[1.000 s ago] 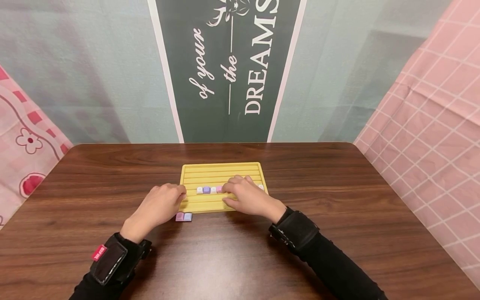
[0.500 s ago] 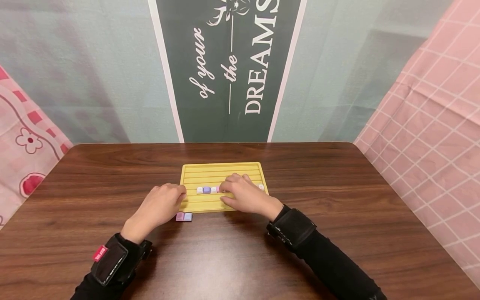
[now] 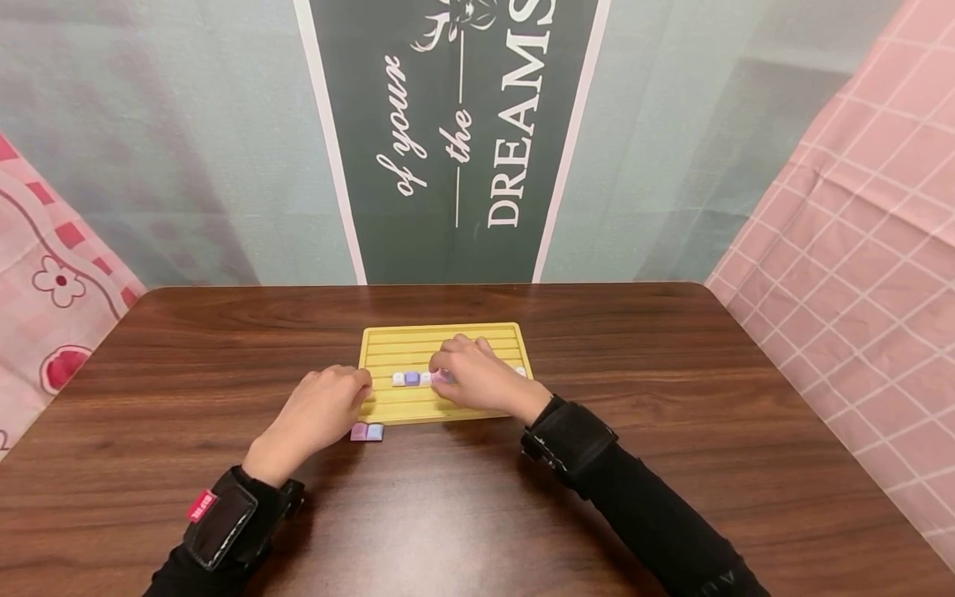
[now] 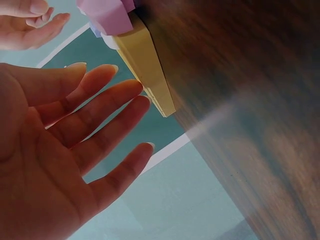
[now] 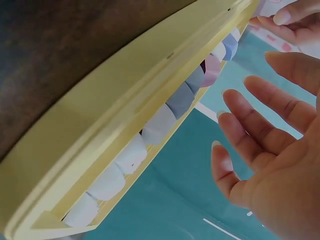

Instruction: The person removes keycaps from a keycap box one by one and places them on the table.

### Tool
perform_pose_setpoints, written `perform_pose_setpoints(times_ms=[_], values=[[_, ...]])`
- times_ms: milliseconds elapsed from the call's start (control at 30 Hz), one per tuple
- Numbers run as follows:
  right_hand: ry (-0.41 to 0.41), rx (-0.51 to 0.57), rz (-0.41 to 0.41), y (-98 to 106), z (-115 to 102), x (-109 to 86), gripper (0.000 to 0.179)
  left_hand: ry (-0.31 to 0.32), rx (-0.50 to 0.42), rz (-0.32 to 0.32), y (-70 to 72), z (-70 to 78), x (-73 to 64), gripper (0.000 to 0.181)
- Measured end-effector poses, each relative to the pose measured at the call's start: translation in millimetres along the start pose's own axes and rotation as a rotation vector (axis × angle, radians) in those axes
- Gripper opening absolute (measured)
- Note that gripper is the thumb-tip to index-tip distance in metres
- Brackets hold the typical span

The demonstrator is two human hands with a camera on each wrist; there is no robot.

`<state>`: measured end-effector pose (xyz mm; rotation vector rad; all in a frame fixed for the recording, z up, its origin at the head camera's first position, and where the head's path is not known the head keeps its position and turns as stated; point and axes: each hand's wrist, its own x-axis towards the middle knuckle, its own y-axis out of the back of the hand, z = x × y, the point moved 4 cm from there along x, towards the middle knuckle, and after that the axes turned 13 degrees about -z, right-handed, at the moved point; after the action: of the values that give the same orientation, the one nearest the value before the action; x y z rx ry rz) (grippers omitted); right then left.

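Observation:
A yellow ribbed tray (image 3: 403, 406) lies on the table with a row of keycaps along one groove. From the left come a white keycap (image 3: 399, 379), a purple keycap (image 3: 412, 378), another white one and a pink keycap (image 5: 212, 70). Paler blue and white keycaps (image 5: 132, 152) fill the row to its right end, mostly hidden by my hand in the head view. My right hand (image 3: 477, 375) hovers over the row near the pink keycap, fingers loosely bent and holding nothing visible. My left hand (image 3: 321, 410) rests with relaxed fingertips at the tray's left edge.
A pink keycap (image 3: 360, 431) and a light blue keycap (image 3: 375, 432) sit side by side on the brown wooden table (image 3: 634, 373), just before the tray's front left corner. A printed cloth (image 3: 455, 124) hangs behind the table, with pink cloths at both sides.
My right hand has shifted slightly left and away from me along the row, coming over the pink keycap. My left hand and the tray stay nearly still.

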<state>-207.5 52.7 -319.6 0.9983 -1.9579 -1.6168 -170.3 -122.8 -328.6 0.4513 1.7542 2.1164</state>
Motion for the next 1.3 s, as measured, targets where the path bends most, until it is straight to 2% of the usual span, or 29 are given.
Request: perform_pose_setpoints(times_ms=[300, 633, 900, 1300], values=[[-0.025, -0.016, -0.054, 0, -2, 15.8, 0.021, -0.011, -0.007, 0.010, -0.5, -0.9, 0.1, 0.012], [-0.055, -0.044, -0.130, 1, -9, 31.4, 0.020, -0.010, -0.018, -0.003, -1.2, -1.4, 0.9, 0.009], [-0.068, -0.104, -0.140, -1, -14, 41.6, 0.010, -0.016, -0.024, 0.004, -0.1, -3.6, 0.5, 0.011], [-0.105, -0.144, -0.169, -6, -17, 51.2, 0.012, 0.014, -0.066, -0.005, 1.7, -10.3, -1.7, 0.007]])
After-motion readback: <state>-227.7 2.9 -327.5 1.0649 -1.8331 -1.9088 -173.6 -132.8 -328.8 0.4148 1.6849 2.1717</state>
